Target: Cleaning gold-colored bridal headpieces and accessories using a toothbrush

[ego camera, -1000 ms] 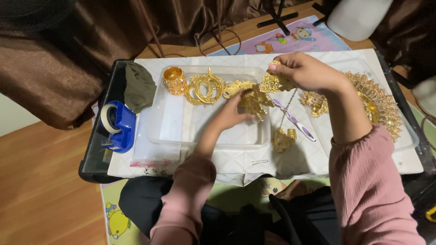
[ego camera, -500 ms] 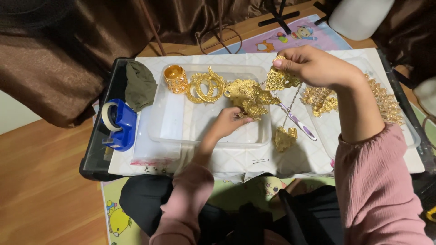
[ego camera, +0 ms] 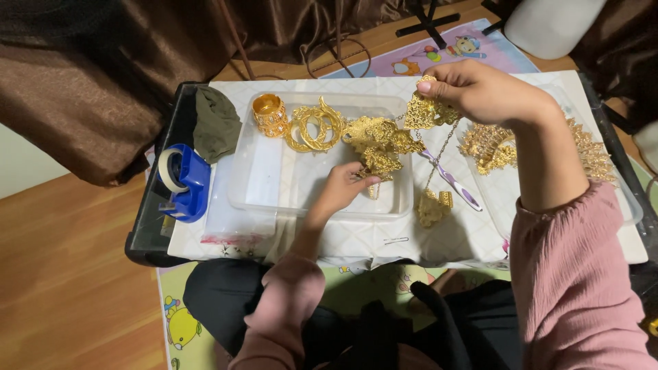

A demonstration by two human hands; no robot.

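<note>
Head camera shows my right hand (ego camera: 480, 92) pinching a gold filigree pendant (ego camera: 426, 111) on its chain above the table, while my left hand (ego camera: 340, 188) grips the gold ornament cluster (ego camera: 377, 140) just below-left of it.

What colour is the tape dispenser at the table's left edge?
Blue, holding a pale roll of tape; the tape dispenser shows clearly in the head view.
</note>
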